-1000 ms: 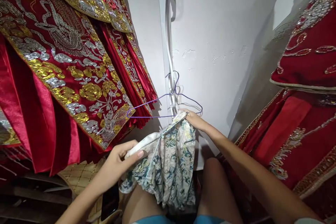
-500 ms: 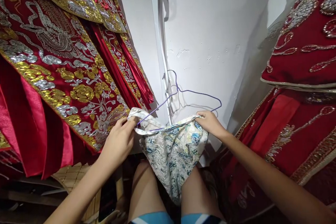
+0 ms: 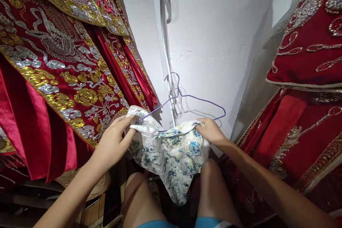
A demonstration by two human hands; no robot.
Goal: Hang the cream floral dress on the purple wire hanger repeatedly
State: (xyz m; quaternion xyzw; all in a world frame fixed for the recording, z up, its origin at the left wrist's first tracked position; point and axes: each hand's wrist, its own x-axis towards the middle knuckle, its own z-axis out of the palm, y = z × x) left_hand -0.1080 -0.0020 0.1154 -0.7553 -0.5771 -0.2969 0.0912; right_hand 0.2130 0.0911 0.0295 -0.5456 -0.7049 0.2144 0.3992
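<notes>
A white garment with a blue, green and yellow floral print (image 3: 171,156) hangs between my two hands, its lower end tapering down between my knees. My left hand (image 3: 114,140) pinches the left side of its upper edge, where the opening gapes around the left end of a purple wire hanger (image 3: 203,100). Closed on the right end of the same edge is my right hand (image 3: 211,130). The hanger's right arm sticks out bare above that hand. Its hook is up against a white upright strip (image 3: 166,50) on the wall. My fingertips are partly hidden by the cloth.
Red garments with gold and silver embroidery (image 3: 80,78) hang close on the left. A beaded red garment (image 3: 299,64) hangs on the right. The white wall (image 3: 213,25) stands straight ahead. A dark phone-like object (image 3: 112,199) lies low at the left, beside my legs.
My left hand has shifted slightly left and pulled its side of the cloth wider. The right edge of the garment has dropped a little along the hanger. My knees have spread apart.
</notes>
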